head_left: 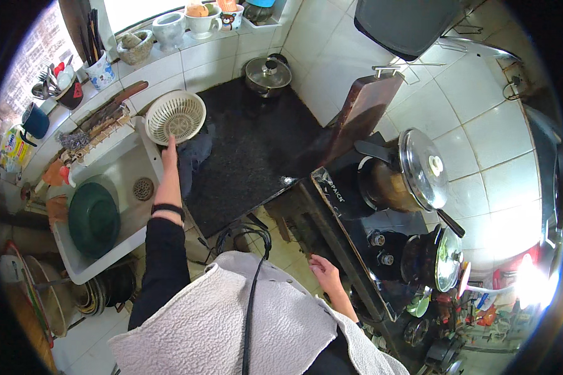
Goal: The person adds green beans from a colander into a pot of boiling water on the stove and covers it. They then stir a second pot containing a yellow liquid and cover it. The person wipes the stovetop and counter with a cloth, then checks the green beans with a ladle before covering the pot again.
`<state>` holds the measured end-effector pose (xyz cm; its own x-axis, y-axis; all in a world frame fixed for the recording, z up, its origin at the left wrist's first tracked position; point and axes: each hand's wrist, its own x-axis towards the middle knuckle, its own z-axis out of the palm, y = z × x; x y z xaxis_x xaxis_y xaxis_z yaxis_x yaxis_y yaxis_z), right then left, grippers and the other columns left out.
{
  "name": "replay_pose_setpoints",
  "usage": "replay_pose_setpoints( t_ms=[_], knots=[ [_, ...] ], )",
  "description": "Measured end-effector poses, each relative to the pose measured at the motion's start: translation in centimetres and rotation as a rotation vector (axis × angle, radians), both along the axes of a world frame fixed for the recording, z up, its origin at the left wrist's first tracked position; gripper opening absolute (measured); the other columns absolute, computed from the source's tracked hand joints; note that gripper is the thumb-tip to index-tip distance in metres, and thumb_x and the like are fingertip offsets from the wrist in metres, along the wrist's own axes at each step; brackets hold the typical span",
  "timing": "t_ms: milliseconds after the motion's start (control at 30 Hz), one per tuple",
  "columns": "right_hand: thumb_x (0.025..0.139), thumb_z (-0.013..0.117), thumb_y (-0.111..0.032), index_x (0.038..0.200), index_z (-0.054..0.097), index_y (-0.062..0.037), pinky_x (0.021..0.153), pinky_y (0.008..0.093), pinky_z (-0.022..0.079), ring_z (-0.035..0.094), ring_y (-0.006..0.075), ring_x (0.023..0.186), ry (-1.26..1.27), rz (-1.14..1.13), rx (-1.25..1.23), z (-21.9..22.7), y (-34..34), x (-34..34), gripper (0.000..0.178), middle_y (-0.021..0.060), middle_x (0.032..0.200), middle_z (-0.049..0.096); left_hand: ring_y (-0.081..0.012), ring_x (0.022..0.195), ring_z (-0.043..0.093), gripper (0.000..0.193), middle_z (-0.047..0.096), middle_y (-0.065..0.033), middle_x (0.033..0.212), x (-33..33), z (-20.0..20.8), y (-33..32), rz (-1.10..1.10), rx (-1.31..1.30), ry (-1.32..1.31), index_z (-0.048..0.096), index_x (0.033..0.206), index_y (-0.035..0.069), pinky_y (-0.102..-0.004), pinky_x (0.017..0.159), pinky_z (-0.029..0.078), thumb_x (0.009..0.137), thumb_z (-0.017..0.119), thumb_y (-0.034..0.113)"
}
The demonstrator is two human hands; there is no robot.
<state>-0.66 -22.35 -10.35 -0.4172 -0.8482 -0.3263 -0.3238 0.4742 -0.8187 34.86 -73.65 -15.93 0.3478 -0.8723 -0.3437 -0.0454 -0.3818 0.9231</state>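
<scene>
A green basin sat in the sink. L hand was next — grip clamped on near rim of the cream colander, just ahead, by the black tabletop's L corner. R hand hung empty — grip loosely apart, near the stove.

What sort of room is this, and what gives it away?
Most likely a home kitchen: there is a black stove with pots on it, a white sink holding a green basin, and a pale colander.
</scene>
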Motion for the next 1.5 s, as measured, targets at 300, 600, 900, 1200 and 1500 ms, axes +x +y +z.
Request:
replay_pose_setpoints(
  t_ms=[300,600,900,1200,1500],
  knots=[
    [0.084,0.061,-0.005,0.119,0.059,0.0016,0.086,0.0295,0.051,0.066,0.02,0.098,0.027,-0.054,0.006,-0.6,2.1,0.7,0.036,0.0142,0.106,0.067,-0.0363,0.085,0.063,0.04,0.067,-0.0219,0.09,-7.1,-2.7,0.1,-0.18,-0.167,-0.204,0.066,0.088,-0.007,-0.0418,0.074,0.044,0.079,0.062,0.032],
    [0.082,0.06,-0.004,0.116,0.06,0.0004,0.084,0.0293,0.052,0.066,0.0183,0.095,0.058,-0.037,0.057,-0.2,0.8,1.5,0.035,0.0137,0.105,0.067,-0.0326,0.096,0.061,0.048,0.064,-0.0166,0.106,-13.4,5.1,8.2,-0.665,-0.321,-0.307,0.062,0.112,0.009,-0.044,0.081,0.047,0.073,0.071,0.034],
    [0.082,0.06,-0.007,0.117,0.06,-0.001,0.084,0.03,0.052,0.067,0.0209,0.095,0.08,-0.038,0.094,-1.6,1.5,1.4,0.035,0.0138,0.104,0.067,-0.0317,0.113,0.045,0.033,0.047,-0.0112,0.13,-5.6,2.5,11.2,-0.962,-0.529,-1.254,0.061,0.111,0.012,-0.0482,0.088,0.041,0.078,0.06,0.014],
    [0.085,0.06,-0.011,0.115,0.061,-0.0011,0.084,0.0311,0.051,0.066,0.0213,0.097,0.157,-0.079,0.21,0.9,4.0,2.3,0.032,0.0136,0.104,0.068,-0.0452,0.129,0.034,0.04,0.035,-0.0206,0.144,-4.0,-0.7,-5.5,-0.151,0.033,-1.377,0.052,0.128,0.007,-0.0575,0.102,0.032,0.092,0.049,0.023],
    [0.086,0.06,-0.012,0.119,0.06,-0.0041,0.084,0.0327,0.052,0.067,0.0224,0.096,0.079,-0.149,0.368,1.3,7.6,4.8,0.034,0.0135,0.105,0.068,-0.0389,0.129,0.036,0.049,0.042,-0.011,0.141,-13.8,-1.6,-11.7,-0.495,-0.38,-1.375,0.055,0.128,0.016,-0.057,0.1,0.032,0.08,0.062,0.027]
  ],
)
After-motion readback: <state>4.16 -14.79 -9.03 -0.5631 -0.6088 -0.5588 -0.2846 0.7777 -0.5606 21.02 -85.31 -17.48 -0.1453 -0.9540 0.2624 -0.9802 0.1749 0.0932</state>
